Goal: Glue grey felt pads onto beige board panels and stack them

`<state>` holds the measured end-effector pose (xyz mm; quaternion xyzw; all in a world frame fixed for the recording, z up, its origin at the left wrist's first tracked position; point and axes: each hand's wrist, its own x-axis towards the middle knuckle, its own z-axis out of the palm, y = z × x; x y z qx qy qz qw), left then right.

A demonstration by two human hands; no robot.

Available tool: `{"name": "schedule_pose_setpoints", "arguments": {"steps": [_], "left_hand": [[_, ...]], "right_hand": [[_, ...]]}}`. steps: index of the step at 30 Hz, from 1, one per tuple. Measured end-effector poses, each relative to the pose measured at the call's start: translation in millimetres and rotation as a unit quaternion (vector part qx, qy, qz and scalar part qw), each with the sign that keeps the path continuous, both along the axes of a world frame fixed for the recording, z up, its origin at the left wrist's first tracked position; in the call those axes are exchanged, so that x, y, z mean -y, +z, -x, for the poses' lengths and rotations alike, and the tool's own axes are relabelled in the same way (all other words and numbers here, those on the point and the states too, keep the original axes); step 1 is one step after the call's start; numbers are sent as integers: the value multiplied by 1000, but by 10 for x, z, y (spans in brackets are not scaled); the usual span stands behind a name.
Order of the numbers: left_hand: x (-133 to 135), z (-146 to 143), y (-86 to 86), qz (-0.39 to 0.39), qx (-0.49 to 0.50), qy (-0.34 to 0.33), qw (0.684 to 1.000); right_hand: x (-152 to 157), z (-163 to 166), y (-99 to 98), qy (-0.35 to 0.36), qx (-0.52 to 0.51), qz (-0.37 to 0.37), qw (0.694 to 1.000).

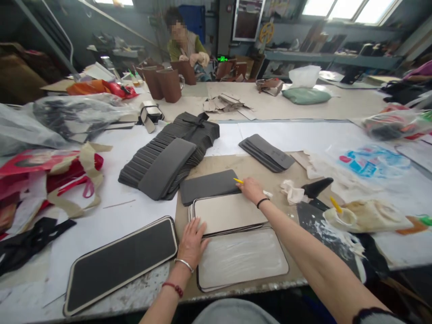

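Observation:
My left hand point(191, 244) rests with its fingers spread on the lower left corner of a stack of pale, dark-edged rounded panels point(226, 211). My right hand point(251, 190) is closed around a thin yellow stick point(238, 181), whose tip points left over a dark grey panel point(209, 185). That grey panel lies just behind the pale stack. Nearer to me, a pale panel with a whitish, streaky wet-looking surface point(243, 258) lies partly under the stack's front edge. A long black panel with a beige rim point(121, 263) is left of my left hand.
Behind are a fanned pile of grey panels point(168, 155) and a smaller grey stack point(266, 153). At right lie crumpled tissue point(293, 192), a glue-smeared dark board point(324, 229) and a whitish bottle point(374, 215). Bags point(50, 173) crowd the left. A person point(185, 45) handles brown pieces across the table.

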<state>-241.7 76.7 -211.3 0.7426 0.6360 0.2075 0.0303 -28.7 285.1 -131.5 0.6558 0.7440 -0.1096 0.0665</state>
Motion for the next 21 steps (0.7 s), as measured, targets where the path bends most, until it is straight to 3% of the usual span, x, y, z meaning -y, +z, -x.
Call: {"name": "schedule_pose_setpoints", "arguments": {"steps": [5, 13, 17, 21], "left_hand": [[1, -54, 93, 34, -6, 19, 999], [0, -95, 146, 59, 24, 42, 997], [-10, -108, 189, 72, 14, 47, 996], [-8, -80, 219, 69, 46, 55, 995]], "right_hand": [[-253, 220, -166, 16, 9, 32, 999], [-238, 391, -190, 29, 20, -14, 999], [-222, 431, -111, 11, 4, 2, 1000], [-170, 461, 186, 38, -2, 6, 999]]}}
